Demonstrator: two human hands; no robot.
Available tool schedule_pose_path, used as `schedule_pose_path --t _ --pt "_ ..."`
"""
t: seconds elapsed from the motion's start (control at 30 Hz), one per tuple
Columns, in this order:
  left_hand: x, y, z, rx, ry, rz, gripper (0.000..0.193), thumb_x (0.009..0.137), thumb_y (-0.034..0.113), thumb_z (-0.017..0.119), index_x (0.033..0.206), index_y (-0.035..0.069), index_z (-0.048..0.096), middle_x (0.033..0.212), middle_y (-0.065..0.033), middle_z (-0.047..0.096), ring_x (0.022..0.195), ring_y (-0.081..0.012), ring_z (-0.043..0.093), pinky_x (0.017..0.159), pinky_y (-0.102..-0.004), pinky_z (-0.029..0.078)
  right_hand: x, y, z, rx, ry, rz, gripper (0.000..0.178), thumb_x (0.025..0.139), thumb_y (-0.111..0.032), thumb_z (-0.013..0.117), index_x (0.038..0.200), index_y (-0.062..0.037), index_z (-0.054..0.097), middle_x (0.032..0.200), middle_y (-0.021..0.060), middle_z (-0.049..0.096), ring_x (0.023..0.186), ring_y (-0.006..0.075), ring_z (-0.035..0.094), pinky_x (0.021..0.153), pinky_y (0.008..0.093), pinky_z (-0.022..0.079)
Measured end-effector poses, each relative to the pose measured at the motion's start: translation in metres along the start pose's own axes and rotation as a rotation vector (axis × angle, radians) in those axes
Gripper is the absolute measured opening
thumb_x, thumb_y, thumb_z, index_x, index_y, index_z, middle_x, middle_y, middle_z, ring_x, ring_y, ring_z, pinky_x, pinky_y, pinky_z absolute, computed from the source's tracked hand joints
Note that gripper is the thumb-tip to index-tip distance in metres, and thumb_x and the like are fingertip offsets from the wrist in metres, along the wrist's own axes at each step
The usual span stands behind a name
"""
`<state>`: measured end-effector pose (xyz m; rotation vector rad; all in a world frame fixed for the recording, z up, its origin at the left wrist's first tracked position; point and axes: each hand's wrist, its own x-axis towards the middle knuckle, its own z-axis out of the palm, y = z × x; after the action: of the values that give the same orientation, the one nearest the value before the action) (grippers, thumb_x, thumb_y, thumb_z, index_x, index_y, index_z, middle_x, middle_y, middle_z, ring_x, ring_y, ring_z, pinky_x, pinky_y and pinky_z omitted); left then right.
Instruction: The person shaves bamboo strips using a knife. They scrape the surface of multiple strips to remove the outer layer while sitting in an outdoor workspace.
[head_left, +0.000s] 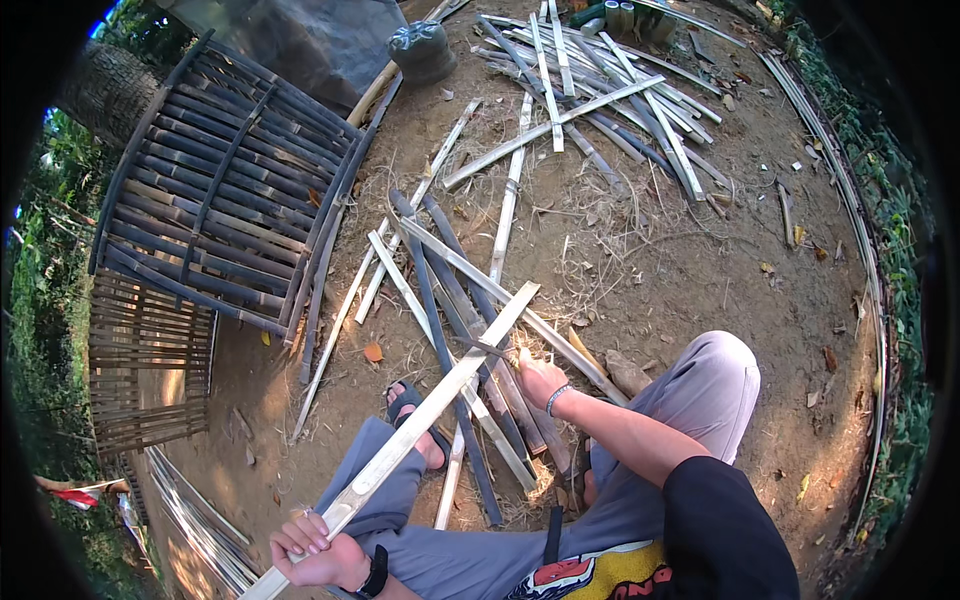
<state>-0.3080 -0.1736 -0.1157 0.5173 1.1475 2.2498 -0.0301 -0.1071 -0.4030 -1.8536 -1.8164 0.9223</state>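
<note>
A long pale split bamboo strip (pixel 421 419) slants across my lap, from the lower left up to the middle. My left hand (pixel 318 553) is closed around its lower part. My right hand (pixel 541 381) is closed on a knife near the strip's far end, mostly hiding the handle. The dark knife blade (pixel 486 347) lies crosswise over the strip's upper face. Beneath the strip, several dark and pale bamboo slats (pixel 463 318) lie crossed on the ground between my feet.
A big pile of bamboo strips (pixel 610 95) lies at the far side. On the left stand a dark bamboo slatted frame (pixel 220 190) and a lighter slatted panel (pixel 150 365). A tied plastic bag (pixel 421 52) sits at the back. Shavings (pixel 610 240) litter the dirt.
</note>
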Motion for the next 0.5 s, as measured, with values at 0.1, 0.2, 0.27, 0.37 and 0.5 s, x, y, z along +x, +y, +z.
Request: schedule_pose_path --t 0.1,0.2,0.27,0.37,0.5 --pt "0.002 0.002 -0.001 -0.003 0.036 0.026 0.036 0.092 0.018 0.03 0.056 0.016 0.028 0.044 0.0017 0.024 0.035 -0.0095 0.019 0.039 -0.024 0.019 -0.016 -0.051 -0.012 0.101 -0.229 0.015 0.016 0.09 -0.011 0.04 0.095 0.0045 0.038 0.073 0.0301 0.062 0.074 0.0465 0.064 0.069 0.0527 0.052" --pt "0.001 0.002 -0.001 -0.033 0.014 0.026 0.037 0.092 0.017 0.03 0.056 0.016 0.028 0.044 0.0016 0.024 0.035 -0.0094 0.019 0.039 -0.0241 0.019 -0.008 -0.052 -0.019 0.004 -0.302 -0.153 0.016 0.092 -0.012 0.036 0.097 0.0034 0.037 0.076 0.0299 0.063 0.072 0.0446 0.065 0.065 0.0515 0.053" --pt "-0.003 0.0 0.003 0.001 0.024 0.013 0.037 0.093 0.018 0.03 0.056 0.016 0.028 0.044 0.0017 0.024 0.035 -0.0093 0.019 0.039 -0.0242 0.019 0.002 -0.01 -0.007 0.031 -0.082 0.068 0.02 0.09 -0.013 0.042 0.098 0.0052 0.044 0.075 0.0283 0.064 0.072 0.0433 0.065 0.063 0.0492 0.053" --pt "0.003 0.001 -0.001 0.003 0.014 0.021 0.037 0.093 0.018 0.03 0.056 0.016 0.028 0.044 0.0018 0.024 0.035 -0.0092 0.019 0.039 -0.0243 0.019 -0.005 -0.031 -0.004 0.124 -0.106 0.148 0.021 0.089 -0.012 0.045 0.098 0.0069 0.045 0.074 0.0302 0.063 0.075 0.0445 0.065 0.067 0.0502 0.053" --pt "0.003 0.003 -0.003 -0.026 0.024 0.025 0.037 0.093 0.018 0.03 0.056 0.016 0.027 0.044 0.0019 0.025 0.035 -0.0091 0.018 0.039 -0.0242 0.019 -0.012 -0.048 -0.019 0.028 -0.25 -0.146 0.013 0.092 -0.012 0.035 0.093 0.0004 0.038 0.074 0.0314 0.062 0.071 0.0441 0.064 0.066 0.0509 0.052"
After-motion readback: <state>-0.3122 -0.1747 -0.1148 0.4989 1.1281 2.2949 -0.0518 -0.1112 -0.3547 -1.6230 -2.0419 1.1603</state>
